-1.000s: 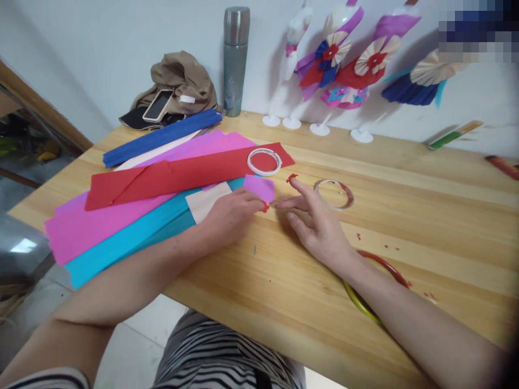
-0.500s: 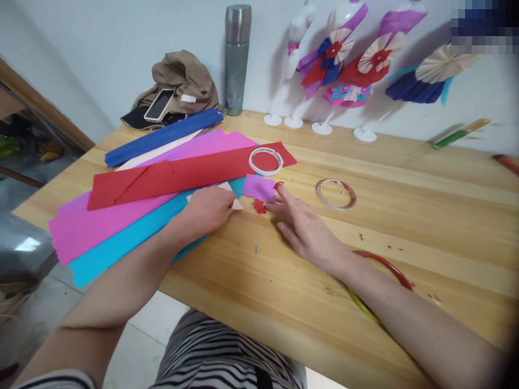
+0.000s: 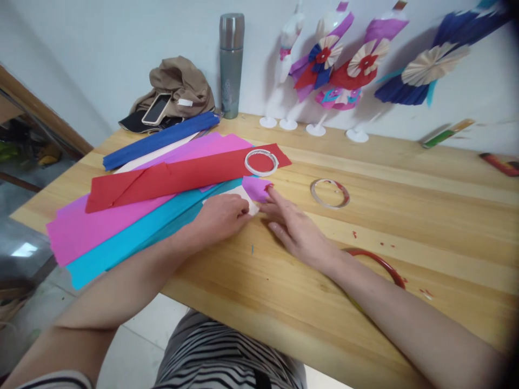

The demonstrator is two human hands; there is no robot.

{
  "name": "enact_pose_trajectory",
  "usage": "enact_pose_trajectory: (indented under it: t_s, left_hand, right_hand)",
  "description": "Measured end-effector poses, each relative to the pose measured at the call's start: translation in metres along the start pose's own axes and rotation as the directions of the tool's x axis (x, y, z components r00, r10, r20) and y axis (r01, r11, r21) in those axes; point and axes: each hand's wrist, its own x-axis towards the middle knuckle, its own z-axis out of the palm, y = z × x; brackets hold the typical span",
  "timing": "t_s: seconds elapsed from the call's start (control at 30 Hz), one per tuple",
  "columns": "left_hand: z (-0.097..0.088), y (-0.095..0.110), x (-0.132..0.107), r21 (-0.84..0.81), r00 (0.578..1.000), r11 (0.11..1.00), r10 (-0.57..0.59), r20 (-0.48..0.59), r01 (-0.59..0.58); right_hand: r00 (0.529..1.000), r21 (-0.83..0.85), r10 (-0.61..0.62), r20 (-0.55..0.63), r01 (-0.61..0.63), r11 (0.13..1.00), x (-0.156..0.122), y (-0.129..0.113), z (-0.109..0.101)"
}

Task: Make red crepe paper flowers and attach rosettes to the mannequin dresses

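Observation:
My left hand (image 3: 221, 216) is closed, with its fingers curled on a small pale piece of paper (image 3: 252, 205) that shows beneath and beyond them. My right hand (image 3: 298, 232) is open, fingers stretched out to the left. Its index fingertip rests at the edge of a small purple paper piece (image 3: 255, 187), with a small red bit (image 3: 268, 187) at the tip. Beside the hands lies a stack of crepe paper strips: a red strip (image 3: 190, 175), a pink strip (image 3: 101, 227) and a blue strip (image 3: 133, 240). On the red strip sits a tape roll (image 3: 246, 165).
Another tape roll (image 3: 347, 199) lies to the right. A pair of scissors, its red handle (image 3: 377, 256) showing, is partly under my right forearm. At the back stand a thermos (image 3: 232, 70), a phone (image 3: 156, 109) on a brown cap (image 3: 186, 81), and several paper-dressed mannequins (image 3: 367, 65) along the wall.
My left hand has moved right with the pale paper, closer to my right hand. The red paper flower between the hands is now out of sight. The purple piece's right side looks tilted or bent.

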Motion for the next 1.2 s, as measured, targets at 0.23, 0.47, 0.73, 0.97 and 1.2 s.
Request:
enact_pose_trajectory:
  t_s: [0.23,0.47,0.73,0.97,1.2]
  left_hand:
    - [0.007,-0.002,0.0,-0.189,0.985,0.982,-0.035,-0.168,0.003]
    - [0.002,0.005,0.0,-0.832,0.98,0.549,-0.197,-0.041,0.076]
    - [0.009,0.014,-0.009,-0.966,0.979,0.164,-0.005,0.202,0.2]
    - [0.012,0.016,-0.011,-0.973,0.975,0.065,-0.012,0.22,0.22]
    - [0.007,0.017,-0.012,-0.97,0.973,0.092,0.013,0.229,0.226]
  right_hand:
    - [0.963,0.347,0.187,-0.196,-0.11,0.931,-0.001,0.002,-0.004]
    - [0.93,0.944,0.332,0.157,-0.24,0.228,0.005,-0.024,-0.017]
    - [0.924,0.949,0.271,0.271,-0.304,0.087,0.003,-0.024,-0.015]
    - [0.926,0.93,0.273,0.26,-0.317,0.188,0.0,-0.02,-0.006]
    - [0.929,0.931,0.292,0.227,-0.295,0.215,0.0,-0.02,-0.003]
